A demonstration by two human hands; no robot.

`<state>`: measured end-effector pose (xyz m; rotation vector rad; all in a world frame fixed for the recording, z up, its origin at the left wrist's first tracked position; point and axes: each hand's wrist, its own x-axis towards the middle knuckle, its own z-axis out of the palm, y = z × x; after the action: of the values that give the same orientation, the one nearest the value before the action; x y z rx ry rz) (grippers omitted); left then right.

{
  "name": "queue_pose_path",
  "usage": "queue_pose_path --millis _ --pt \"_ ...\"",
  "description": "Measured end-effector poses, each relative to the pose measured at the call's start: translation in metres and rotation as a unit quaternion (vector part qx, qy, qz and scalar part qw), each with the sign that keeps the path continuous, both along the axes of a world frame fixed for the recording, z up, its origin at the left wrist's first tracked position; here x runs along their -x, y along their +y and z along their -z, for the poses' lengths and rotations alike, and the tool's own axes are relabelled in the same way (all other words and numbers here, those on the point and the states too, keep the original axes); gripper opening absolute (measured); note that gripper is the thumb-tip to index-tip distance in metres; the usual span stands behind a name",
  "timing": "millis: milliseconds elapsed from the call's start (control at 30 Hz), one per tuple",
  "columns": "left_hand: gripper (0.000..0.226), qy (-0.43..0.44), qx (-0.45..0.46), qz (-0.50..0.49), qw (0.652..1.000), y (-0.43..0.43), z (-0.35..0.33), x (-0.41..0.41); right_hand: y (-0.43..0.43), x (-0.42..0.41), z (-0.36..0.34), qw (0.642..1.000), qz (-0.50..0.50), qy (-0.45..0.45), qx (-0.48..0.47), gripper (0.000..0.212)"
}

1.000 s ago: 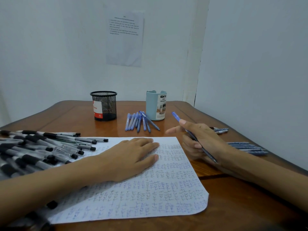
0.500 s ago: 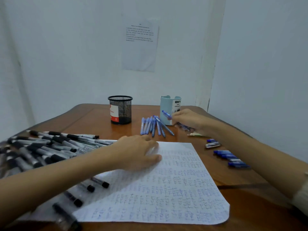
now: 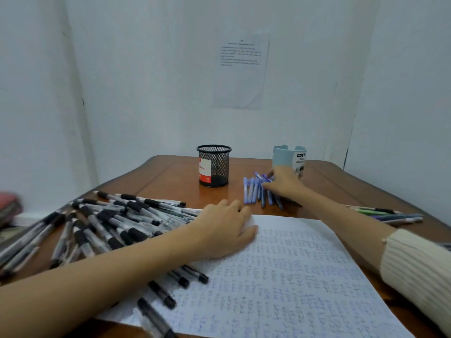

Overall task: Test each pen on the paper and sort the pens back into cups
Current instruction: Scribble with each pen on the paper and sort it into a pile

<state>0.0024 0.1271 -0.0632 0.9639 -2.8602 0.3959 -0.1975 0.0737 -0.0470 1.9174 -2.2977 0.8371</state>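
A sheet of paper (image 3: 292, 276) covered in blue scribbles lies on the wooden table (image 3: 170, 176). My left hand (image 3: 224, 230) rests flat on its upper left corner. At the back stand a black mesh cup (image 3: 214, 167) and a light blue cup (image 3: 289, 157). Between them lies a row of blue pens (image 3: 251, 191). My right hand (image 3: 285, 184) reaches over the right end of that row, in front of the blue cup, fingers curled on a blue pen lying against the others. A big pile of black pens (image 3: 109, 223) spreads at the left.
A few green, purple and blue pens (image 3: 390, 215) lie near the table's right edge. A red object (image 3: 8, 206) sits beyond the left edge. Walls close in behind and to the right, with a printed sheet (image 3: 241, 69) taped up.
My right hand carried the blue pen from beside the paper forward and left, down onto the row of blue pens. The left hand stayed on the paper. My head turned left.
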Motion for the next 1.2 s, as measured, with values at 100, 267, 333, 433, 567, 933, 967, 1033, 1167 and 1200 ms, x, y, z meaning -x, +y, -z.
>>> queue_pose_path --millis 100,267,333,433,567,933,967,1033,1167,1200 --pt "0.051 0.005 0.001 0.004 1.000 -0.001 0.002 -0.001 0.008 -0.009 0.000 0.999 0.012 0.031 0.027 0.038" --pt "0.052 0.012 0.003 0.023 1.000 -0.007 0.002 -0.003 0.027 -0.038 -0.008 0.996 -0.024 0.072 0.050 0.024" --pt "0.048 0.020 0.001 0.035 0.999 -0.008 -0.001 -0.004 0.040 -0.046 -0.012 0.995 -0.053 0.086 0.013 0.022" --pt "0.044 0.014 -0.023 0.047 0.999 -0.015 -0.011 -0.006 0.069 -0.052 -0.018 0.989 -0.086 0.108 -0.051 0.020" --pt "0.040 0.004 -0.065 0.067 0.996 -0.028 -0.017 -0.009 0.113 -0.054 -0.018 0.965 -0.120 0.147 -0.179 0.034" --pt "0.047 0.010 -0.111 0.071 0.991 -0.029 -0.007 -0.013 0.222 -0.035 0.003 0.944 -0.111 0.098 -0.294 0.062" --pt "0.046 0.014 -0.109 0.073 0.991 -0.028 -0.007 -0.014 0.231 -0.032 0.002 0.945 -0.105 0.095 -0.295 0.062" --pt "0.044 0.022 -0.095 0.081 0.992 -0.027 -0.006 -0.015 0.246 -0.027 0.002 0.947 -0.093 0.086 -0.294 0.062" --pt "0.043 0.013 -0.054 0.075 0.996 -0.025 -0.005 -0.012 0.266 -0.023 0.003 0.953 -0.074 0.092 -0.280 0.067" --pt "0.041 0.014 -0.051 0.075 0.996 -0.026 -0.006 -0.012 0.267 -0.022 0.003 0.953 -0.072 0.096 -0.278 0.071"
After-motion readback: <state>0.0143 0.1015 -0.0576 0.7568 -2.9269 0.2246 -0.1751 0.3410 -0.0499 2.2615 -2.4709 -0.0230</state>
